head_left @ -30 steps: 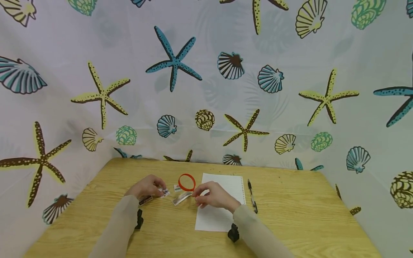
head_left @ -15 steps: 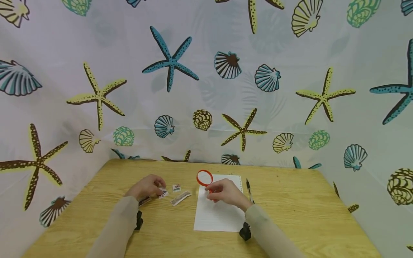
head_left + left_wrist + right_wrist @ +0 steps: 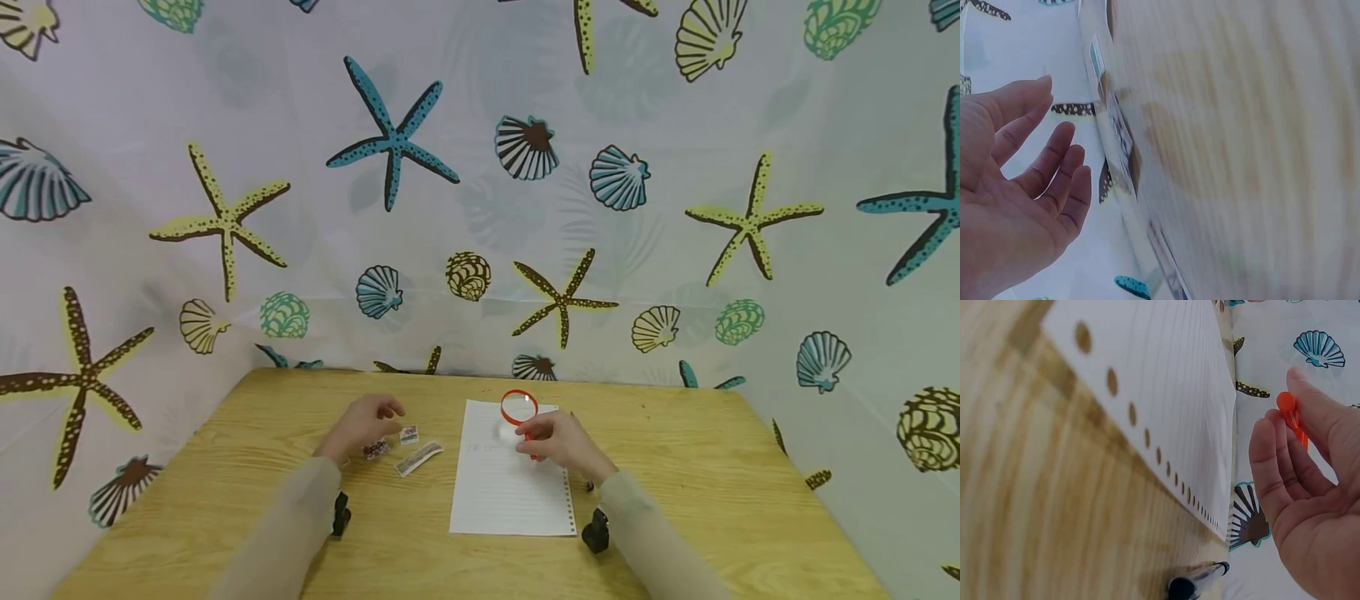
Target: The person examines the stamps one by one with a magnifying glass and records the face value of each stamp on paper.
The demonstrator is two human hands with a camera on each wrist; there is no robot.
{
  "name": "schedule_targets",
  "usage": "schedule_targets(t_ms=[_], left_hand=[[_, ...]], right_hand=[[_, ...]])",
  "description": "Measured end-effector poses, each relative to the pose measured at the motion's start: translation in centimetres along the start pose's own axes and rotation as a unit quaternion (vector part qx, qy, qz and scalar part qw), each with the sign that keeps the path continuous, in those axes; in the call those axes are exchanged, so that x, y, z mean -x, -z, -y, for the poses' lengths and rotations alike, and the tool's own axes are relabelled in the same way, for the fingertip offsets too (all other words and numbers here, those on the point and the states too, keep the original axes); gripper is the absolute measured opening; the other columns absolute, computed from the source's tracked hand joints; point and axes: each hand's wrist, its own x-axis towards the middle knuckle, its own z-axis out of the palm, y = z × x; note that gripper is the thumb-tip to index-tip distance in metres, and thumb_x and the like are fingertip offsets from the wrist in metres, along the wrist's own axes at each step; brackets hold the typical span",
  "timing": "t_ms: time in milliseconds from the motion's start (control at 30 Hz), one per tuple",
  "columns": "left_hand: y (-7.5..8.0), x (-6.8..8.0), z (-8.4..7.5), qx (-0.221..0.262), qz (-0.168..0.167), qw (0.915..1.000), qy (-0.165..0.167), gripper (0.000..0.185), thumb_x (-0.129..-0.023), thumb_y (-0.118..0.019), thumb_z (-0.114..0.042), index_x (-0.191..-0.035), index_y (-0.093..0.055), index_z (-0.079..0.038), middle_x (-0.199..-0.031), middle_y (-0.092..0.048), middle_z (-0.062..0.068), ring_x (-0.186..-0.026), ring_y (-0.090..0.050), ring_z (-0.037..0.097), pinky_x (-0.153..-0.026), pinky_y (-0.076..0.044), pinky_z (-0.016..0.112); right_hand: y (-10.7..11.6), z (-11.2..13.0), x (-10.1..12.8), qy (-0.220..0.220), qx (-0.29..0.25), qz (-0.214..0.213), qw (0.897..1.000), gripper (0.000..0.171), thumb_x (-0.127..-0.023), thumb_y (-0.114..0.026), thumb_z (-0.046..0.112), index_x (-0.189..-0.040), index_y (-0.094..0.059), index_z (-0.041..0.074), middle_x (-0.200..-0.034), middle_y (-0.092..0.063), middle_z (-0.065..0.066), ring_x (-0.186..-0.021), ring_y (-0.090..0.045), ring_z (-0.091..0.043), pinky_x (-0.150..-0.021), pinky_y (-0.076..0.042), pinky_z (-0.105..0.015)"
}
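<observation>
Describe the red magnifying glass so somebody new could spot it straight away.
On the pale wooden table lies a white lined sheet of hole-punched paper. Held over it in the person's right hand is the round, red-rimmed magnifying glass. Red and see-through in the middle, it stands out from the small, flat, printed pieces to the left.

magnifier (image 3: 519,407) 1 | sheet (image 3: 502,493) 1 | pen (image 3: 1200,581) 1 | slips (image 3: 419,458) 4

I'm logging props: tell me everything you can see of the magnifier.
The magnifier has a round red rim, a clear lens and a handle, orange-red in the right wrist view; rim and handle look plastic. The right hand pinches the handle between thumb and fingers, lens end pointing away from the person. It is held above the paper, apparently touching nothing else.
</observation>
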Motion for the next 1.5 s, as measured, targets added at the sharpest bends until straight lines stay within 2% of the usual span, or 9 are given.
schedule_targets(t_ms=[100,300,500,700,867,1067,1267,1500], left_hand=[[-0.6,-0.2,-0.5,0.004,-0.005,0.9997,-0.022,0.025,-0.092,-0.066,-0.016,-0.115,-0.067,-0.004,-0.123,-0.063,0.018,-0.114,-0.057,0.036,-0.096,-0.046,0.054],[-1.6,-0.4,-1.6,0.035,-0.010,0.9989,-0.029,0.026,-0.093,-0.065,-0.016,-0.118,-0.066,-0.006,-0.124,-0.063,0.015,-0.115,-0.056,0.032,-0.098,-0.046,0.051],[-3.1,-0.8,-2.6,0.057,-0.011,0.9976,-0.039,0.030,-0.093,-0.066,-0.015,-0.121,-0.064,-0.006,-0.122,-0.064,0.015,-0.110,-0.058,0.027,-0.092,-0.051,0.045],[-4.3,-1.1,-4.0,0.078,0.005,0.9948,-0.065,0.033,-0.092,-0.067,-0.014,-0.124,-0.064,-0.006,-0.122,-0.064,0.015,-0.110,-0.058,0.027,-0.093,-0.049,0.047],[-5.3,-1.7,-4.7,0.076,0.022,0.9943,-0.072,0.032,-0.090,-0.070,-0.016,-0.121,-0.066,-0.008,-0.119,-0.065,0.009,-0.110,-0.057,0.025,-0.095,-0.047,0.047],[-6.0,-2.2,-5.4,0.091,0.059,0.9922,-0.062,0.033,-0.086,-0.075,-0.013,-0.118,-0.068,-0.009,-0.123,-0.064,0.004,-0.120,-0.053,0.028,-0.103,-0.043,0.050],[-6.6,-2.7,-6.1,0.051,0.083,0.9930,-0.066,0.037,-0.082,-0.079,-0.012,-0.117,-0.069,-0.013,-0.132,-0.061,0.007,-0.128,-0.050,0.031,-0.107,-0.039,0.053],[-6.9,-3.0,-7.0,0.020,0.112,0.9927,-0.042,0.040,-0.079,-0.082,-0.014,-0.116,-0.070,-0.020,-0.141,-0.055,0.006,-0.134,-0.044,0.030,-0.112,-0.033,0.054]], right_hand=[[0.6,-0.4,0.1,-0.014,0.020,-0.011,1.000,0.030,-0.085,-0.077,0.020,-0.109,-0.072,0.003,-0.088,-0.069,-0.003,-0.067,-0.062,-0.012,-0.067,-0.058,-0.035],[1.4,-0.7,0.3,-0.027,0.036,-0.029,0.999,0.026,-0.085,-0.077,0.018,-0.107,-0.072,0.004,-0.086,-0.068,-0.004,-0.066,-0.062,-0.015,-0.064,-0.057,-0.035],[2.2,-1.3,0.7,-0.037,0.039,-0.043,0.998,0.026,-0.085,-0.077,0.017,-0.107,-0.072,0.004,-0.084,-0.067,-0.004,-0.067,-0.062,-0.016,-0.061,-0.054,-0.029],[3.5,-2.1,1.4,-0.057,0.021,-0.054,0.997,0.025,-0.085,-0.077,0.015,-0.107,-0.071,0.003,-0.085,-0.067,-0.006,-0.069,-0.062,-0.019,-0.062,-0.055,-0.032],[4.4,-2.8,1.9,-0.053,0.053,-0.062,0.995,0.020,-0.085,-0.076,0.014,-0.103,-0.072,0.005,-0.086,-0.066,-0.005,-0.071,-0.059,-0.017,-0.061,-0.052,-0.028],[5.1,-3.7,2.5,-0.063,0.080,-0.066,0.993,0.018,-0.084,-0.077,0.015,-0.100,-0.073,0.006,-0.084,-0.065,-0.003,-0.074,-0.055,-0.014,-0.062,-0.048,-0.025],[5.9,-4.7,3.2,-0.072,0.075,-0.063,0.993,0.019,-0.084,-0.078,0.015,-0.100,-0.072,0.006,-0.087,-0.068,-0.003,-0.076,-0.060,-0.013,-0.066,-0.054,-0.027],[7.0,-5.2,3.9,-0.078,0.088,-0.061,0.991,0.020,-0.084,-0.078,0.019,-0.099,-0.073,0.007,-0.090,-0.069,-0.004,-0.076,-0.062,-0.013,-0.065,-0.055,-0.027]])
